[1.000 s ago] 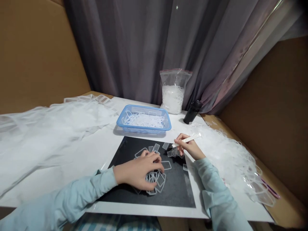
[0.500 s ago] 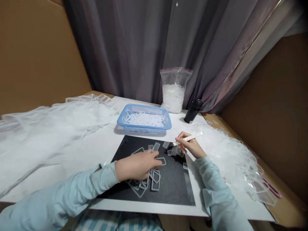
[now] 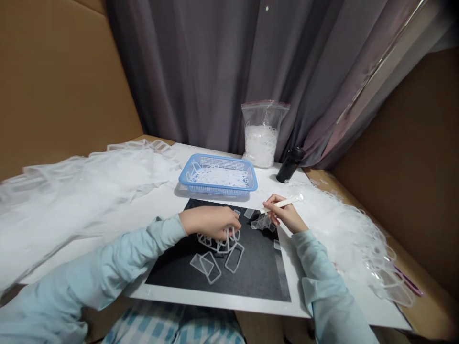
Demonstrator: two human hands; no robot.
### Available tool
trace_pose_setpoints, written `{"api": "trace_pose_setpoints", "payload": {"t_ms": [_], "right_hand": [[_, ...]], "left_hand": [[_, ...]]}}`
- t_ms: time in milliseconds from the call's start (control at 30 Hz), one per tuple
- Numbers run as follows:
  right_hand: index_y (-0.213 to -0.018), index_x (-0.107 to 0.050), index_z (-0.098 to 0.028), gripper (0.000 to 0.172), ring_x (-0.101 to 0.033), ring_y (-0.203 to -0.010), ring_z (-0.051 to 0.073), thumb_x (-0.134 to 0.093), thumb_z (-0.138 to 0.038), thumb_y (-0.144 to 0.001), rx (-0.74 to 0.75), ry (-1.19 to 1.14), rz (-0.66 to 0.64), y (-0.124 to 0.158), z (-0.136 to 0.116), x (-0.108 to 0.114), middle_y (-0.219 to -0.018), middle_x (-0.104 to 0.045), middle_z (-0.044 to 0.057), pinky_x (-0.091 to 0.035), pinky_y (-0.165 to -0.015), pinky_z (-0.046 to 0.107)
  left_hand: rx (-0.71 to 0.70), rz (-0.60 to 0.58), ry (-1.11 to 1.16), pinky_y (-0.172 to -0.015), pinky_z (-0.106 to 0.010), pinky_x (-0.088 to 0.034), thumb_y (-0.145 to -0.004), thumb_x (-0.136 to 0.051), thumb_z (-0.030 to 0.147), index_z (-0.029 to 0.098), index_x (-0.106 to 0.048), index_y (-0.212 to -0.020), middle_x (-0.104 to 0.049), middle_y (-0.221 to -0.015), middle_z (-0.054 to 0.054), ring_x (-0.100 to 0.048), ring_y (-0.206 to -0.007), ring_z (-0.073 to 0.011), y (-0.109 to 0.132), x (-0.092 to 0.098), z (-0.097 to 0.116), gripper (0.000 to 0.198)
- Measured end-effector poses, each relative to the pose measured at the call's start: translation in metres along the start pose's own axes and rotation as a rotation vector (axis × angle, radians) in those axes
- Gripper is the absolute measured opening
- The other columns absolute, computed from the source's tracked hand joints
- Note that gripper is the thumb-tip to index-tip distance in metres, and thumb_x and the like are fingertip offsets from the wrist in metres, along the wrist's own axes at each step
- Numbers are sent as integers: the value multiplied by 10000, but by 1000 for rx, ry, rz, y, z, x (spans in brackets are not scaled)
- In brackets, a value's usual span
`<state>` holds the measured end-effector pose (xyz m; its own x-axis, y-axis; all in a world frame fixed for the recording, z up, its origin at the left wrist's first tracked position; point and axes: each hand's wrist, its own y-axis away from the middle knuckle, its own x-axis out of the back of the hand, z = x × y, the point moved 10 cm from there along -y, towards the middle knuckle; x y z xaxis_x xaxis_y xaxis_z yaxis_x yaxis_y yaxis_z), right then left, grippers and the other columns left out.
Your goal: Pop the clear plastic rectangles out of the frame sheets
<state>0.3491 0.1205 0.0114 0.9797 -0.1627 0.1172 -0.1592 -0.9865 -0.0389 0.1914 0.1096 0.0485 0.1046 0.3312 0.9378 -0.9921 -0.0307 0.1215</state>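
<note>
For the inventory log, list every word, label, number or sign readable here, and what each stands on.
No text can be read.
The black bottle: no readable label.
The zip bag: no print can be made out.
The white stick in the right hand: no marking can be made out.

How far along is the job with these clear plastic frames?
Looks done: a pile of frames sits in the blue mesh basket. In hand: the left hand is among frames on the black mat, and the right hand holds a white stick. Remaining: a big heap of frames lies right of the mat.
</note>
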Motion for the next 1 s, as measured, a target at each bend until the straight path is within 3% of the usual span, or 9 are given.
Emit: {"api": "trace_pose_setpoints", "payload": {"t_ms": [167,267,400,533,700,833,1000], "right_hand": [[-728,-548,-199,387,-444,-317,70,-780,-508,-727,3,-5,1,0,-2,0,-473,-571,-59,-296,-309,177],[-724,-550,-200,386,-440,-316,71,-782,-509,-724,3,-10,-4,0,-2,-1,-468,-566,-60,-296,-308,178],[-718,-546,-201,392,-446,-317,73,-783,-514,-719,5,-18,-8,0,0,0,-471,-572,-57,-305,-305,180],[-726,-545,-201,395,-455,-320,75,-779,-519,-720,12,-25,2,-1,0,3,-477,-576,-56,-307,-305,177],[-719,-549,-198,394,-452,-323,72,-776,-520,-723,26,-31,16,0,-6,5,-478,-569,-56,-306,-311,178],[-711,-540,-201,396,-455,-332,75,-782,-514,-717,36,-38,25,2,-12,5,-476,-561,-59,-316,-315,183],[-710,-543,-201,396,-453,-328,77,-784,-515,-713,38,-41,17,2,-13,5,-473,-565,-56,-311,-310,184]], "left_hand": [[16,26,74,-668,-227,-417,-722,-571,55,180,-648,-786,-637,-803,5,-582,-737,-134,3,37,-8,160],[57,45,99,-696,-224,-424,-700,-553,69,178,-653,-803,-656,-803,18,-599,-760,-135,0,68,-24,180],[198,121,73,-726,-225,-435,-700,-572,137,179,-665,-866,-692,-871,22,-629,-815,-151,-11,116,-72,195],[373,272,-5,-824,-262,-444,-709,-611,166,166,-668,-945,-702,-971,-6,-637,-923,-176,-18,158,-128,243],[498,311,-27,-879,-353,-484,-694,-696,150,144,-643,-1130,-685,-1115,-75,-634,-970,-200,-16,166,-170,439],[514,309,8,-889,-284,-476,-663,-712,188,171,-642,-1164,-674,-1200,-62,-644,-985,-179,-11,165,-179,507],[520,337,14,-890,-281,-467,-677,-685,223,141,-663,-1115,-689,-1150,-73,-644,-985,-188,-3,172,-179,446]]}}
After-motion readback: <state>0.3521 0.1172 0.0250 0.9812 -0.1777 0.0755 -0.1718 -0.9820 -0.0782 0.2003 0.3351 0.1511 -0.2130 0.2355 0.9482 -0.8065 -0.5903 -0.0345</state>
